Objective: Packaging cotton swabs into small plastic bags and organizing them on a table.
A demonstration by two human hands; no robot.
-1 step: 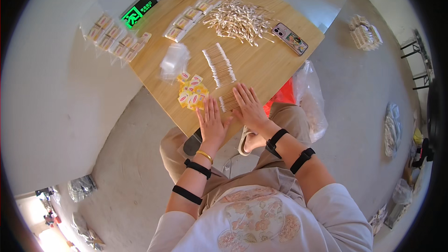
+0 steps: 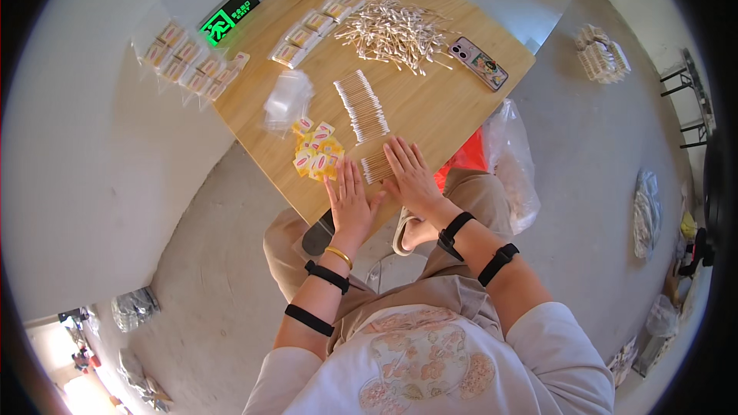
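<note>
My left hand (image 2: 352, 206) lies flat with fingers stretched out near the table's front edge, just right of a heap of yellow-and-white printed cards (image 2: 317, 155). A short row of cotton swabs (image 2: 375, 167) is set side by side between my two hands. Against the right end of that row rests my right hand (image 2: 413, 183), its fingers straight and flat; some swab tips are hidden under them. Beyond it lies a longer row of cotton swabs (image 2: 361, 107), lined up neatly. A large loose pile of cotton swabs (image 2: 397, 33) spreads farther back.
Clear plastic bags (image 2: 289, 100) are stacked left on the wooden table (image 2: 430, 119). Filled packets (image 2: 307, 33) line the back left, more packets (image 2: 184, 61) lie past the left edge. A phone (image 2: 478, 63) is at right; red and clear plastic bags (image 2: 511, 161) hang below.
</note>
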